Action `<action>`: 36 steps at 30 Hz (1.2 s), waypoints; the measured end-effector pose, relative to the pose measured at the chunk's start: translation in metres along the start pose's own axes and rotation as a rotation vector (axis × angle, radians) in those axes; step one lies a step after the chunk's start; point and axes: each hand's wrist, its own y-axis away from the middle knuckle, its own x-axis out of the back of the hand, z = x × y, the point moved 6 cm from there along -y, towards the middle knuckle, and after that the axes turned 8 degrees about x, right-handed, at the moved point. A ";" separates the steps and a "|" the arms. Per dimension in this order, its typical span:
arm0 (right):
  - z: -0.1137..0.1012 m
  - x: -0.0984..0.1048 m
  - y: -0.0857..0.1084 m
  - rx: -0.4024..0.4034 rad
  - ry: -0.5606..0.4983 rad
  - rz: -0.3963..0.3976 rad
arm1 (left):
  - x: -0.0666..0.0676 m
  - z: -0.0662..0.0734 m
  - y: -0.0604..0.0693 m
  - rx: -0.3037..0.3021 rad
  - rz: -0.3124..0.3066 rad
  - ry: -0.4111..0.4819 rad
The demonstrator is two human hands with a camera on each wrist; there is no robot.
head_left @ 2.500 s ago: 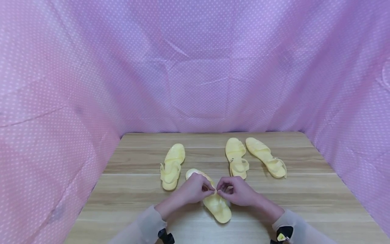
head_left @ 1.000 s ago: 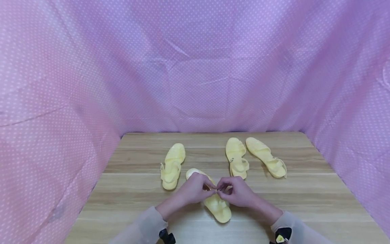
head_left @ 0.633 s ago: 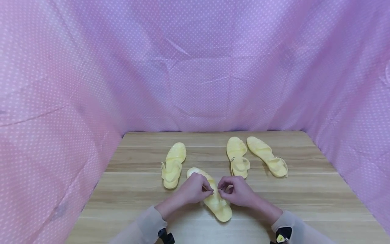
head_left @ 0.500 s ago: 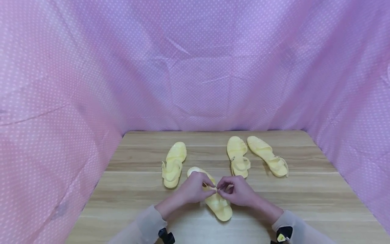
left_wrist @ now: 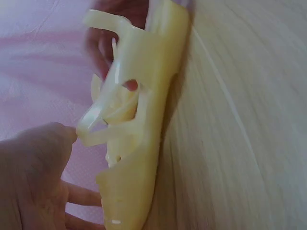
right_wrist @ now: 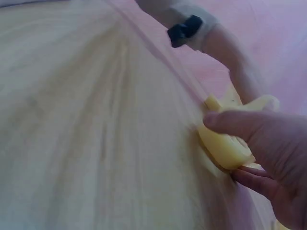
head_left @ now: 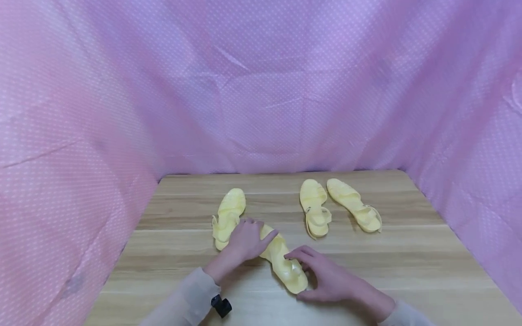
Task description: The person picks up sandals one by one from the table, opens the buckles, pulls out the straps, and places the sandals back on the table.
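A pale yellow jelly sandal [head_left: 281, 260] lies slantwise on the table, its toe toward the left hand and its heel toward the right. My left hand [head_left: 246, 240] lies across its toe end, with thumb and fingers spread apart. In the left wrist view the thumb tip meets a strap of the sandal [left_wrist: 139, 105], and the other fingers reach behind the toe. My right hand [head_left: 326, 276] curves round the heel end; in the right wrist view its thumb and fingers lie on either side of the heel [right_wrist: 225, 146]. Part of the toe is hidden by my left hand.
Another yellow sandal [head_left: 230, 210] lies just left, its heel partly behind my left hand. Toward the back right are two more, one pointing straight back [head_left: 314, 206] and one angled [head_left: 352, 203]. Pink dotted cloth [head_left: 265, 90] surrounds the wooden table [head_left: 183, 280].
Both hands have let go of the small strap they pinched together at the sandal's middle. The left hand has moved to the toe, the right one down to the heel.
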 end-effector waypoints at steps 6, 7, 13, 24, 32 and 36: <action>0.000 -0.010 -0.012 -0.097 -0.027 0.074 | 0.005 0.003 -0.014 -0.008 -0.045 0.207; 0.002 -0.008 -0.017 -0.107 -0.001 0.084 | 0.008 0.003 -0.020 -0.012 -0.041 0.226; 0.022 0.004 -0.056 -0.272 0.192 0.099 | 0.024 -0.004 -0.072 -0.001 0.024 0.267; 0.054 0.009 -0.105 -0.360 0.283 0.143 | 0.019 -0.018 -0.137 0.072 0.018 0.316; 0.058 0.007 -0.106 -0.341 0.235 0.138 | 0.012 -0.029 -0.150 0.093 -0.050 0.247; 0.054 0.012 -0.100 -0.329 0.282 0.112 | 0.014 -0.020 -0.152 0.096 -0.062 0.174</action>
